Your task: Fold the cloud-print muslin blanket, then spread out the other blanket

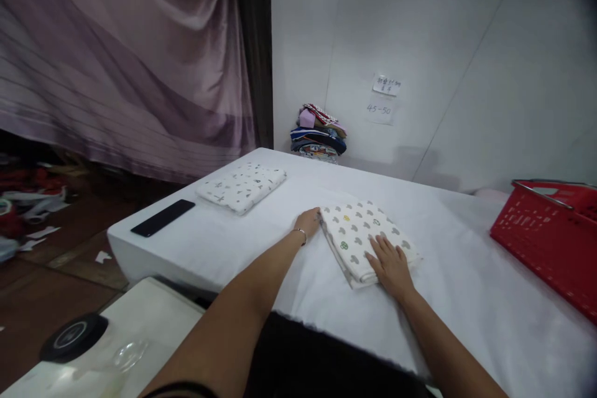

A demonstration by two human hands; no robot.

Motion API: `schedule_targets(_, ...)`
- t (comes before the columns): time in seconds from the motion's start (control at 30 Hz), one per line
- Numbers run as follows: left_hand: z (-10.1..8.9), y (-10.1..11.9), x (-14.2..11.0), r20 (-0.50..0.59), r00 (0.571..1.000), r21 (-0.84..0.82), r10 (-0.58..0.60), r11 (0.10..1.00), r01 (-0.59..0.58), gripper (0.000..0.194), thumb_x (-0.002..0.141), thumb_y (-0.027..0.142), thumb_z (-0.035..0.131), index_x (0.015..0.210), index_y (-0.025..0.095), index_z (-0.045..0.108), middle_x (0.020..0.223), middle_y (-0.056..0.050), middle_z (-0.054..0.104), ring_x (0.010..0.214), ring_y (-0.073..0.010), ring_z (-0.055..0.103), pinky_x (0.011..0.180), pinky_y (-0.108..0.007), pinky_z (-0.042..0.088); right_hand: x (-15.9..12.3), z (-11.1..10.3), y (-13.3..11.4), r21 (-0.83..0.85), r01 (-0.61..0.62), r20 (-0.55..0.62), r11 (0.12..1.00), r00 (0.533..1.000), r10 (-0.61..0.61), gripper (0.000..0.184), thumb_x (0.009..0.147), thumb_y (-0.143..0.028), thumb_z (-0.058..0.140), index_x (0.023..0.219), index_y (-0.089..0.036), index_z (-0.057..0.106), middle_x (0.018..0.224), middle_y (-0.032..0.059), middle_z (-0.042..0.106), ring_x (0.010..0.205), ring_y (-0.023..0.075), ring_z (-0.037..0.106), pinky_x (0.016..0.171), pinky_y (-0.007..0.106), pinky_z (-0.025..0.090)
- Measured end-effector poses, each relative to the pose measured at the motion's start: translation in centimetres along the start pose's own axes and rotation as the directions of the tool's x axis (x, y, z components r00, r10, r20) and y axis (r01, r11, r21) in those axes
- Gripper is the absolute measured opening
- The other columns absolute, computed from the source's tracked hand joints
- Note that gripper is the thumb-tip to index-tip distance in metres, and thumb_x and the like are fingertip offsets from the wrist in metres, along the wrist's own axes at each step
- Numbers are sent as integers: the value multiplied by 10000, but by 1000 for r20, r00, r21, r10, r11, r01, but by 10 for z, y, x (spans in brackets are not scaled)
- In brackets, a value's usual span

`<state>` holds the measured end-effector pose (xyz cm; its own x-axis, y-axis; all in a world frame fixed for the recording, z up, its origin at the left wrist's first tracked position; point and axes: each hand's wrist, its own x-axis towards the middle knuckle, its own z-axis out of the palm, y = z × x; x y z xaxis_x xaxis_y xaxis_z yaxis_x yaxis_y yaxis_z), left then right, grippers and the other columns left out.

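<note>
A folded white cloth with grey, green and yellow motifs lies on the white-covered table in front of me. My left hand is at its far left corner, fingers closed on the edge. Across the near right part of the same cloth, my right hand rests flat with its fingers spread. Farther left sits a second folded cloth, white with small dark green prints, apart from both hands.
A black flat slab lies near the table's left edge. At right stands a red plastic basket with a metal handle. Folded fabrics are piled by the wall. A lower white surface at left bears a round black object.
</note>
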<state>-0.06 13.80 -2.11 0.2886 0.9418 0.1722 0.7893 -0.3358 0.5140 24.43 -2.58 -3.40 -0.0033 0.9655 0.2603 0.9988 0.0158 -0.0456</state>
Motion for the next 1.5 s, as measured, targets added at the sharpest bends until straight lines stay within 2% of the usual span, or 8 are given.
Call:
schedule_targets(0.2,4,8,21,38,999,11,-17,1000,17,472,805,217,462,1277,236,467,1256,-24,547,1132,-184,503,952,-292,380,-1,0,-1,-10,13,-44,1000,999,-13,498,905,-439,265,1346,-235,374,1422,40,337,1318,193,250,1046,426,162)
schedule_targets(0.43,-6,13,33,69,995,62,-77,995,73,308,794,209,454,1014,297,651,1051,6,663,988,-185,577,831,-276,424,-2,-1,-2,-17,4,-38,1000,999,-4,500,914,-452,241,1348,-242,371,1428,31,324,1323,188,237,1051,418,158)
schedule_targets(0.63,-12,16,33,90,989,106,-121,988,111,313,772,196,469,1001,306,653,1012,10,675,924,-173,597,768,-257,433,-3,0,-2,-19,-1,-16,1000,1000,1,497,918,-435,238,1371,-253,330,1437,34,306,1329,195,224,1049,429,173)
schedule_targets(0.83,-22,20,27,58,995,169,-80,983,69,296,800,200,441,994,285,647,1011,-15,668,962,-187,576,804,-278,417,6,-12,4,52,9,98,999,995,-14,504,913,-457,259,1370,-256,328,1439,34,302,1334,201,213,1051,450,186)
schedule_targets(0.97,-36,7,8,2,1000,212,-32,977,30,296,827,200,404,993,279,636,1052,-22,647,1060,-204,519,879,-306,377,9,-28,-2,148,25,195,989,979,-54,503,898,-487,302,1325,-242,404,1428,56,323,1326,228,234,1049,487,179)
schedule_targets(1.17,-45,-31,-30,-52,995,248,-87,964,97,273,824,203,404,971,248,630,991,-45,656,982,-219,551,804,-312,407,-6,-24,-26,246,121,113,962,982,-152,469,921,-436,273,1309,-224,428,1411,60,354,1322,208,247,1072,475,137)
schedule_targets(1.33,-44,-35,-31,-31,997,234,-76,969,82,247,813,191,414,906,242,637,919,-28,665,915,-202,576,765,-291,423,-13,-23,-33,263,140,62,955,985,-161,462,920,-431,286,1290,-213,454,1390,68,385,1311,218,274,1066,486,160)
schedule_targets(1.5,-43,-35,-29,-6,1000,179,-1,984,2,415,816,201,436,1225,238,500,1230,-25,550,1089,-172,503,894,-266,390,-25,-25,-63,247,300,-18,922,952,-305,486,915,-421,317,1336,-189,390,1388,67,387,1314,214,269,1076,472,177)
